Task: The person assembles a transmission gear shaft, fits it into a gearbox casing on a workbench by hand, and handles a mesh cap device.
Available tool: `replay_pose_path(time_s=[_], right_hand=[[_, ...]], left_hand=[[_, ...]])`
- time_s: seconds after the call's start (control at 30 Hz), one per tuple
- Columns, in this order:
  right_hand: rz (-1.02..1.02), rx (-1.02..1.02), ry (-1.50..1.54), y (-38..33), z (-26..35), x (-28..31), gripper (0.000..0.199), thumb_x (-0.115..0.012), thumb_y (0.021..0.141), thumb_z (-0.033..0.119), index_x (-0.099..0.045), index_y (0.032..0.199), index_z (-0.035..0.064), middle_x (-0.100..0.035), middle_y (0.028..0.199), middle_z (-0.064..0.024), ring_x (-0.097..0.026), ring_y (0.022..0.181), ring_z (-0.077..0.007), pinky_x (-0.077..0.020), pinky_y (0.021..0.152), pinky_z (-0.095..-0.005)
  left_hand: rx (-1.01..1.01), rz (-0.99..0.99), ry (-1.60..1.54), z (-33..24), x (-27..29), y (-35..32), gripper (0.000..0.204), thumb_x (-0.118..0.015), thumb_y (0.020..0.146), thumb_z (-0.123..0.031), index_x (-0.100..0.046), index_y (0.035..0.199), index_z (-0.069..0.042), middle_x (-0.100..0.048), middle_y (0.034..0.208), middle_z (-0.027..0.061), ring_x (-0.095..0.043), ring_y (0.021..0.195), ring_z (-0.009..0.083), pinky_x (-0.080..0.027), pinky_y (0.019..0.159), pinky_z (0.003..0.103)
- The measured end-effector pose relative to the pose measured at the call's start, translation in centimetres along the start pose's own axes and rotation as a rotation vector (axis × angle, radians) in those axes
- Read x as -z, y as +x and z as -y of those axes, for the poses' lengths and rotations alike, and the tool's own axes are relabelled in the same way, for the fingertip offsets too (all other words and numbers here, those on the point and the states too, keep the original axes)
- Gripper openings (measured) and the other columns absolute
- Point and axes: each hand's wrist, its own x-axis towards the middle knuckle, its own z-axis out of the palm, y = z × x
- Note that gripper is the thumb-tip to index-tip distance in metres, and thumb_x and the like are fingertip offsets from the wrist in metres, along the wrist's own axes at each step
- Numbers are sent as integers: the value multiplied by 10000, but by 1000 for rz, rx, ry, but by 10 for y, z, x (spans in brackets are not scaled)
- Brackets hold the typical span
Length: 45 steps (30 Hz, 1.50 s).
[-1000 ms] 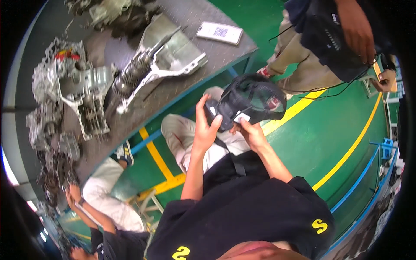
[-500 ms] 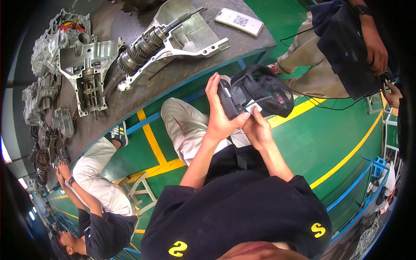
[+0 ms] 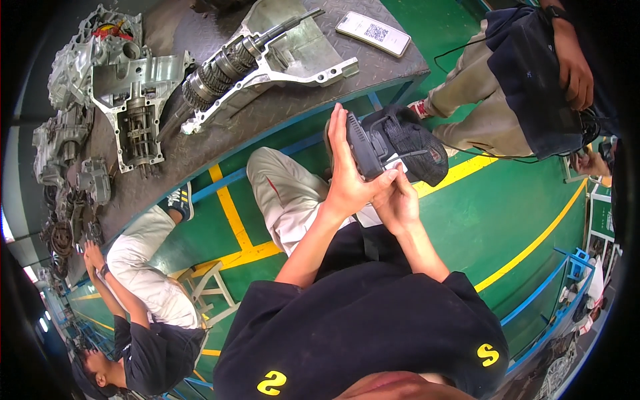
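Note:
Both my hands are raised over my lap, closed around a black box-shaped device (image 3: 363,148) with a ribbed edge. My left hand (image 3: 347,187) presses its palm along the device's left side, fingers pointing up and thumb underneath. My right hand (image 3: 399,205) grips the lower end from below, next to a small white patch. A black mesh cap (image 3: 421,152) hangs against the far right side of the device; how the two are joined is hidden. The right fingers are partly hidden behind the thumb.
A metal workbench (image 3: 373,70) bears an opened gearbox housing (image 3: 313,60) with a gear shaft (image 3: 223,73), a second housing (image 3: 137,100) and a phone (image 3: 375,33). One person (image 3: 157,347) sits at the left; another (image 3: 533,80) stands at the right. Cables trail near the cap.
The device and cap have turned in my hands, showing more of the ribbed edge and a narrower cap. The view has shifted slightly. The hand at the far right edge has moved lower.

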Motion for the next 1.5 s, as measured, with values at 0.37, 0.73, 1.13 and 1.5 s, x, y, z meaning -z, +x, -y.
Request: replay_pose_path(time_s=[0.37,0.73,1.13,1.5], right_hand=[[-329,40,-363,-3,-3,-1,429,-376,1055,402,-521,1220,33,-621,1050,-89,-558,897,-193,-434,802,-349],[-332,229,-725,-4,6,-15,279,-505,1019,226,-559,1160,-9,-632,967,-106,-591,823,-193,-473,743,-336],[-266,282,-1077,-11,8,-18,181,-579,957,140,-603,1069,0,-634,926,-66,-600,832,-153,-486,767,-312],[-139,72,-1274,-20,15,-12,307,-678,866,139,-624,1124,-20,-668,1024,-85,-620,948,-173,-500,838,-325]], left_hand=[[122,7,-105,3,4,-9,1203,-867,655,-375,-126,1530,-10,-215,1495,158,-340,1343,270,-321,1112,388],[275,25,-283,10,12,-18,1163,-909,601,-357,-246,1484,7,-324,1392,174,-362,1319,312,-321,1103,420],[299,-53,-372,11,13,-26,1179,-890,621,-446,-257,1488,42,-372,1344,142,-480,1220,259,-425,1019,372],[348,-123,-652,-7,21,-17,1189,-856,642,-578,-276,1482,32,-475,1328,146,-520,1212,235,-412,1031,336]])
